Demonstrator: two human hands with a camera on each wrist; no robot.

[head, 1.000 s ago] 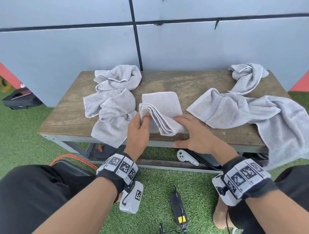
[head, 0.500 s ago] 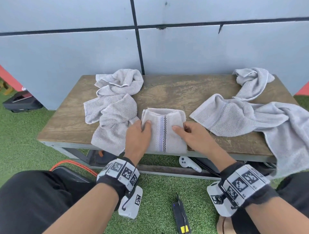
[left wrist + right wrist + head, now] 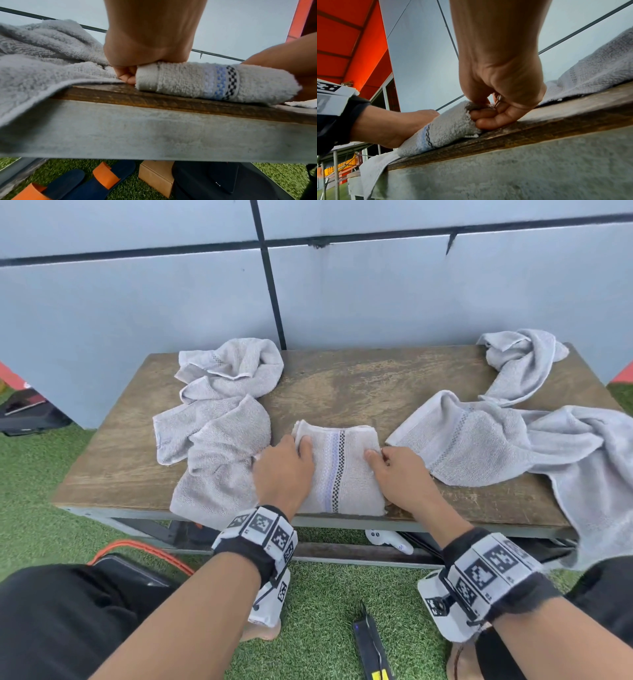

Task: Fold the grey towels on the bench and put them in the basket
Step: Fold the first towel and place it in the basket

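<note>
A folded grey towel (image 3: 339, 474) with a blue and black checked stripe lies flat at the front edge of the wooden bench (image 3: 359, 385). My left hand (image 3: 284, 467) grips its left edge, thumb on top and fingers curled against the side (image 3: 132, 73). My right hand (image 3: 397, 474) pinches its right edge, fingers tucked under the fold (image 3: 484, 112). Crumpled grey towels lie on the left (image 3: 219, 419) and on the right (image 3: 513, 433), the right one hanging off the bench end. No basket shows in any view.
A grey wall stands close behind the bench. Under the bench are orange and navy slippers (image 3: 85, 182), a cardboard box (image 3: 156, 175) and a white controller (image 3: 387, 542). A black device (image 3: 371, 645) and an orange cable (image 3: 147, 549) lie on the grass by my legs.
The half-raised towel flap has come down over the fold, so the striped band faces up. Both hands have slid to the towel's side edges and taken hold of them.
</note>
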